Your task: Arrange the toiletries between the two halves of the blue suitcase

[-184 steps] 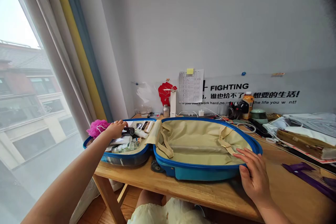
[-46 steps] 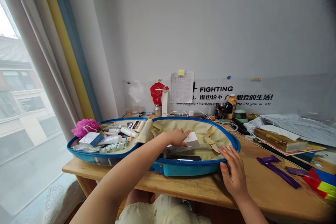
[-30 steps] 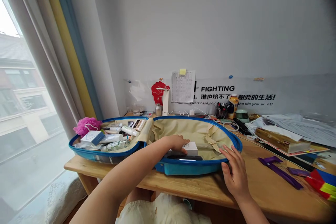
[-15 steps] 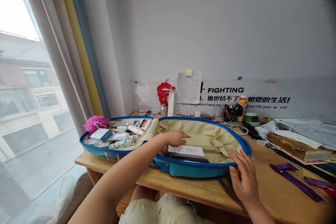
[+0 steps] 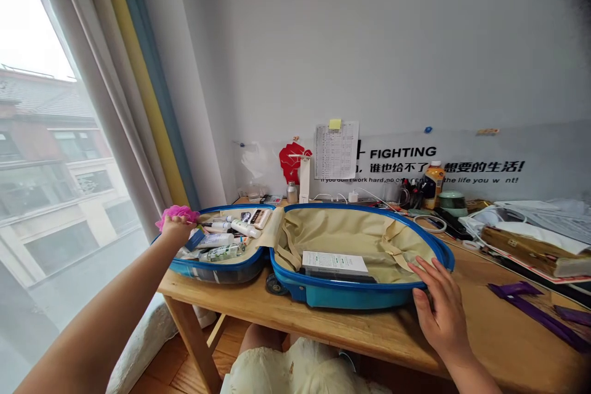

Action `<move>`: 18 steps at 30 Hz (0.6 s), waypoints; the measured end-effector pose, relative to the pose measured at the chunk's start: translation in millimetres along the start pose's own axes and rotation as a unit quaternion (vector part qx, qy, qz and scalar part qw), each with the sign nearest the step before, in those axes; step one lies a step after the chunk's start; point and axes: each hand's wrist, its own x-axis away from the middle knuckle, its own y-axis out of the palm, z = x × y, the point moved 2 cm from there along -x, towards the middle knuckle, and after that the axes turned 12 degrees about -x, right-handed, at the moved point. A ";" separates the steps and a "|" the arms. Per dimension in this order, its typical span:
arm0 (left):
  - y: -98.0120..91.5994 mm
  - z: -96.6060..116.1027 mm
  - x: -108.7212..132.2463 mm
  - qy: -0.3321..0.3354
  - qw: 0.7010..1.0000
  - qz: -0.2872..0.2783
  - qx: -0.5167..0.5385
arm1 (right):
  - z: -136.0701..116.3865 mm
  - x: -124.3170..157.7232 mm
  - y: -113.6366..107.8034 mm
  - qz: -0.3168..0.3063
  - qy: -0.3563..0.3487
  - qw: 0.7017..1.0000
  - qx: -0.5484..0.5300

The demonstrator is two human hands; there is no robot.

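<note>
Our left hand [image 5: 175, 231] closes around a pink bath puff [image 5: 178, 214], soft and light by the look of it and easy to grab anywhere, at the far corner of the open blue suitcase [image 5: 351, 298], while our right hand [image 5: 438, 301] lies spread against the suitcase's near edge.

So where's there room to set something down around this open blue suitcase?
The beige fabric lining of the right shell is free behind the white box, between its straps. The wooden tabletop is bare beside the suitcase, before the purple strips. The left shell, packed with tubes and bottles, is crowded.
</note>
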 end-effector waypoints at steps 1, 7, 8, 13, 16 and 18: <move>4.4 -2.5 1.3 -0.001 1.000 -0.008 -0.009 | -0.1 0.0 0.0 0.000 0.001 1.000 -0.001; 2.4 -7.9 10.1 0.035 0.999 -0.024 -0.034 | -1.6 -0.8 -0.5 -0.004 -0.006 1.000 0.004; -3.4 -8.4 11.3 0.040 0.998 -0.022 -0.032 | -1.9 -1.1 -0.6 -0.003 -0.008 1.000 0.005; -61.7 8.9 7.4 0.069 0.997 0.022 0.011 | -2.9 -2.1 -0.6 0.003 -0.007 1.000 -0.001; -113.5 51.0 2.7 0.122 0.986 0.078 0.080 | -3.2 -1.6 -0.6 0.002 -0.010 1.000 0.002; -147.8 94.8 4.1 0.177 0.969 0.108 0.136 | -3.0 -0.9 -0.7 -0.002 -0.008 1.000 0.004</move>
